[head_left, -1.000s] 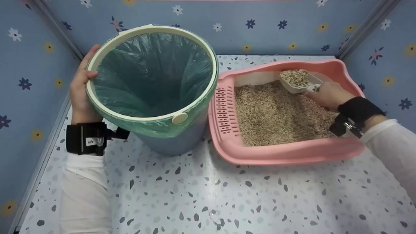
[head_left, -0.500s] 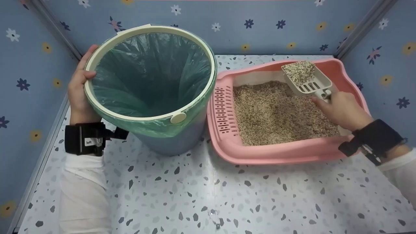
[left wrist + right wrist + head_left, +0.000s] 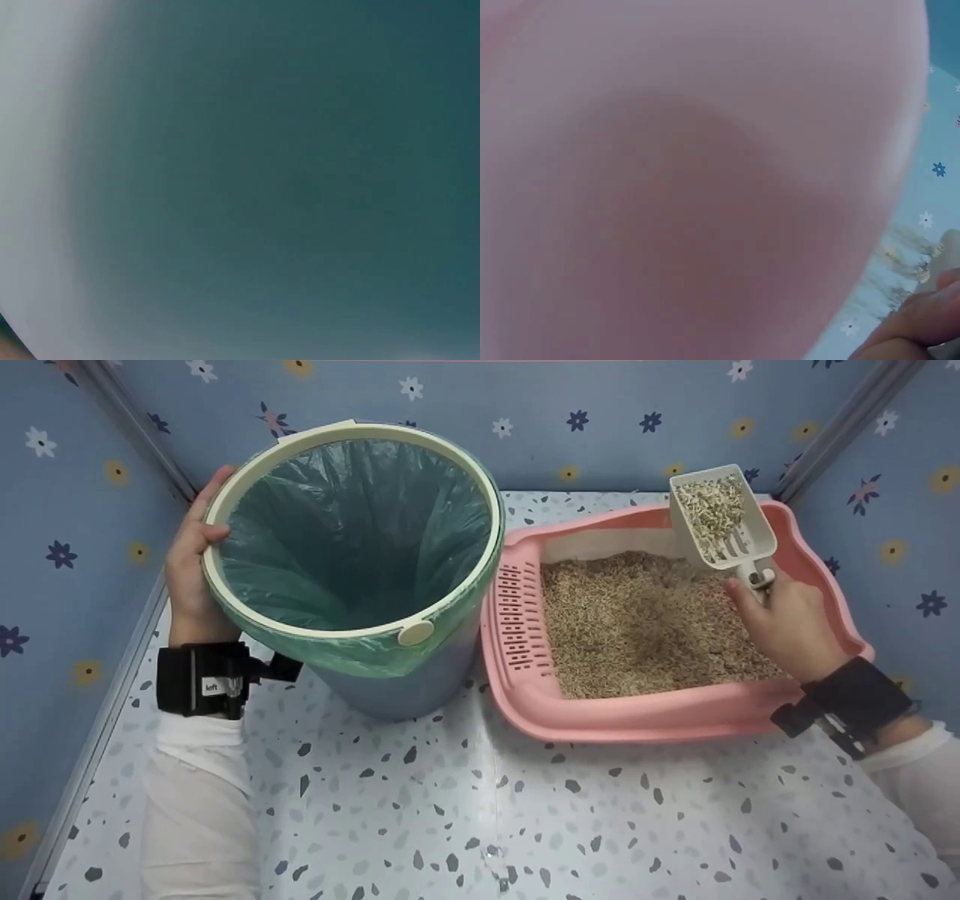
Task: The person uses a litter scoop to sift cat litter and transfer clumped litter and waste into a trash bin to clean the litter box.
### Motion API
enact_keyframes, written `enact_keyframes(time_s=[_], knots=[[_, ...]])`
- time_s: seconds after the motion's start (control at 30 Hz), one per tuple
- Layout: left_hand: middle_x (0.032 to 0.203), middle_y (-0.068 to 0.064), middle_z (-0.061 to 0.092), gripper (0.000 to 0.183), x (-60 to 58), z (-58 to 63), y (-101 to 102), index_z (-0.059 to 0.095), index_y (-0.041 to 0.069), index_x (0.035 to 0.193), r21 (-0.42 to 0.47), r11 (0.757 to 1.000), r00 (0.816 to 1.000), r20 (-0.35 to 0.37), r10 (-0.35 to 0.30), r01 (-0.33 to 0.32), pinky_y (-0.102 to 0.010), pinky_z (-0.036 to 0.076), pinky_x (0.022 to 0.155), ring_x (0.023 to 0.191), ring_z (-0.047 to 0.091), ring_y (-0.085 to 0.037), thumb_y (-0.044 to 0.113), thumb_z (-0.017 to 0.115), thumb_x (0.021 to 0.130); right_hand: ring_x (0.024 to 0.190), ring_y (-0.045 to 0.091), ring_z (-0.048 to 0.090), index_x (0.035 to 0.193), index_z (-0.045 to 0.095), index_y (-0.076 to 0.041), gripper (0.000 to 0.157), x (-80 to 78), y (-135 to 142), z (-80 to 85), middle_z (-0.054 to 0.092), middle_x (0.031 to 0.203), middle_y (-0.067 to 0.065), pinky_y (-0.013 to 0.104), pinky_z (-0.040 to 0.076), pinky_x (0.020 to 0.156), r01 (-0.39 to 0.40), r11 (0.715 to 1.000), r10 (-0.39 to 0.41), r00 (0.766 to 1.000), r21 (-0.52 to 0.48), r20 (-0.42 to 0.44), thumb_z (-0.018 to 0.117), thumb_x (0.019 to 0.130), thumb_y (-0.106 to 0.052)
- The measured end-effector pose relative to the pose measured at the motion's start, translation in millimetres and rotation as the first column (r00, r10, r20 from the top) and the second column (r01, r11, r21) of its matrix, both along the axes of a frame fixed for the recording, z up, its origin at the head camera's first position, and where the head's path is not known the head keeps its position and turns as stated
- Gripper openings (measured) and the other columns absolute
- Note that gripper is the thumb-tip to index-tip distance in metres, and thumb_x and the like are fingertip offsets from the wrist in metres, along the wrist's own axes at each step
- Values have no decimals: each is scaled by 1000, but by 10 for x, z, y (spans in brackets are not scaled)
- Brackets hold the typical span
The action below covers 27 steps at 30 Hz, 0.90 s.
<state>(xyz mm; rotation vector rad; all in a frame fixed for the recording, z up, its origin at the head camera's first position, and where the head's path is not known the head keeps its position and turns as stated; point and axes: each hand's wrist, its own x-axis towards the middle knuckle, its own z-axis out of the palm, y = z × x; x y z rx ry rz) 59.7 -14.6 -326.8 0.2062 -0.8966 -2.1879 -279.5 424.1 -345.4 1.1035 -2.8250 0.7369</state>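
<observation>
My right hand point(image 3: 791, 622) grips the handle of a pale slotted litter scoop point(image 3: 752, 521), raised over the back right of a pink litter box point(image 3: 645, 716). Light pellet litter point(image 3: 709, 514) lies in the scoop. More brown pellets point(image 3: 600, 622) cover the floor of the box, with a blurred darker patch below the scoop. On the left, my left hand point(image 3: 191, 566) holds the side of a trash bin point(image 3: 390, 694), its thumb at the cream rim. A green plastic bag point(image 3: 360, 525) lines that bin, which leans slightly. The left wrist view is a close blur.
Flowered blue panels point(image 3: 525, 457) enclose the left, back and right sides. The speckled floor point(image 3: 420, 810) runs in front of bin and box. A slotted pink ledge point(image 3: 517, 615) forms the box's left side, close beside the bin.
My right hand has lifted the scoop of litter up and slightly right, turning it more upright. Some pellets appear to fall through. The left hand and bin stay in place.
</observation>
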Motion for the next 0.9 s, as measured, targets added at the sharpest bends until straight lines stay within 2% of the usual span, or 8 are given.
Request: enact_keyframes(time_s=[0.13, 0.23, 0.57, 0.7, 0.9], knots=[[150, -9, 33, 60, 3, -11, 0, 42, 8, 141, -23, 1000, 1000, 9, 2, -2, -35, 19, 115, 138, 31, -20, -7, 22, 87, 45, 14, 38, 80, 50, -7, 41, -24, -15, -18, 44, 59, 4, 29, 28, 46, 45, 998, -45, 999, -49, 3, 47, 95, -45], [150, -8, 33, 60, 3, -24, -3, 41, 9, 142, -40, 999, 1000, 15, 2, -2, -35, 19, 114, 138, 31, -19, -7, 23, 87, 46, 15, 38, 76, 47, -11, 42, -32, -23, -11, 44, 59, 4, 30, 28, 47, 79, 994, -78, 997, -71, 15, 46, 94, -49], [149, -8, 35, 59, 5, -28, -13, 43, 9, 141, -54, 998, 999, 37, 21, -19, -34, 21, 114, 138, 32, -19, -6, 22, 88, 46, 17, 39, 76, 47, -10, 45, -26, -65, 22, 45, 60, 5, 31, 29, 45, 107, 991, -107, 994, -85, 1, 44, 94, -51], [149, -8, 34, 59, 4, -24, -8, 42, 9, 141, -55, 998, 999, 34, 20, -18, -34, 21, 114, 138, 32, -19, -6, 21, 88, 48, 18, 38, 76, 47, -9, 42, -39, -70, 4, 43, 61, 5, 29, 28, 48, 91, 992, -92, 996, -83, -4, 46, 94, -48], [148, -7, 37, 59, 7, -32, -3, 44, 9, 140, -29, 999, 1000, 26, 14, -14, -34, 21, 114, 136, 33, -19, -7, 27, 86, 51, 20, 40, 86, 52, -2, 45, -61, -67, -10, 43, 61, 6, 31, 28, 48, 33, 999, -33, 999, 7, -10, 46, 95, -46]])
